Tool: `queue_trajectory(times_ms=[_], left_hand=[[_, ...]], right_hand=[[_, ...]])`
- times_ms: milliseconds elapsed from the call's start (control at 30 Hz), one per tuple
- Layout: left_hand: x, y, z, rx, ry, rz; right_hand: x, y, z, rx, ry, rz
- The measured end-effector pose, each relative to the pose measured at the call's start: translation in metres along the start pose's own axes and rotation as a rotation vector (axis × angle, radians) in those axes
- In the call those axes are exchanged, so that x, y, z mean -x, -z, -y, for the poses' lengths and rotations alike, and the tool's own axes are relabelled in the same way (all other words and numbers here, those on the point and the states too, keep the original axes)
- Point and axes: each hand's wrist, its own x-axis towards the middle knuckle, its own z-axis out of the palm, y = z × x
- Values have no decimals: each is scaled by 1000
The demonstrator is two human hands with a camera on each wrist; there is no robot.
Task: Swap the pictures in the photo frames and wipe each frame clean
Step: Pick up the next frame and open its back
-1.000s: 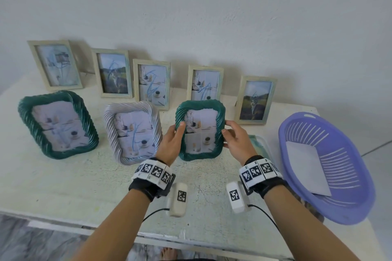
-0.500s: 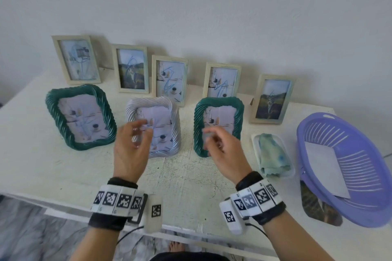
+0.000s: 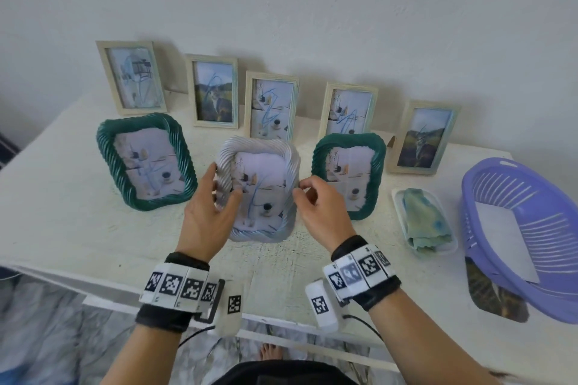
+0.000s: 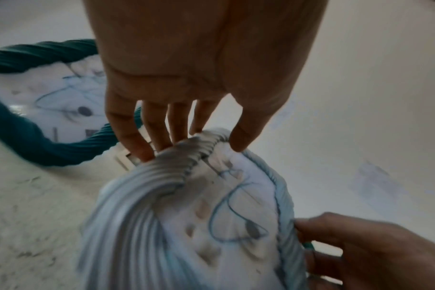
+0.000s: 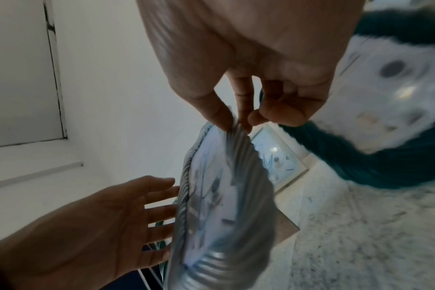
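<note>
Two hands are on the silver rope-twist frame (image 3: 259, 191) at mid-table: its left edge is gripped by the left hand (image 3: 205, 216), its right rim pinched by the right hand (image 3: 322, 209). Scribbles remain on every glass; swapping and wiping look undone.

Quick count: five plain frames along the wall, first at (image 3: 131, 78). Three rope-edged frames in front, two green (image 3: 145, 162) (image 3: 348, 173) and one silver (image 3: 259, 191). One purple basket (image 3: 519, 228) with one sheet (image 3: 503, 241) in it, one small tray (image 3: 403, 197) holding one cloth (image 3: 425, 222).
</note>
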Motion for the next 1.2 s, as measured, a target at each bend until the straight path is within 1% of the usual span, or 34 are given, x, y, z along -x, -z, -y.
queue_trajectory(times_ms=[67, 100, 167, 233, 333, 500, 600, 667, 800, 933, 1067, 1200], left_hand=[[9, 11, -7, -9, -38, 99], [13, 14, -11, -15, -46, 161], [20, 15, -18, -12, -45, 293], [26, 8, -23, -1, -44, 394], [34, -8, -30, -47, -48, 466], [49, -33, -38, -49, 18, 630], [52, -43, -43, 1, 53, 692], [52, -51, -47, 79, 85, 734], [54, -63, -51, 226, 144, 777], [62, -71, -57, 315, 150, 822], [66, -75, -55, 354, 126, 871], [74, -80, -56, 518, 159, 876]], right_hand=[[17, 10, -3, -74, 31, -32], [25, 16, -6, -130, 13, -34], [40, 26, -13, -290, -59, -21], [54, 36, -19, -465, -138, 5], [71, 42, -32, -676, -250, -12], [92, 46, -33, -770, -342, -119], [99, 49, -35, -858, -379, -149], [102, 49, -36, -913, -390, -139], [106, 48, -32, -937, -361, -60], [106, 52, -27, -915, -374, -8], [103, 55, -28, -871, -447, -79], [104, 62, -31, -919, -519, -101]])
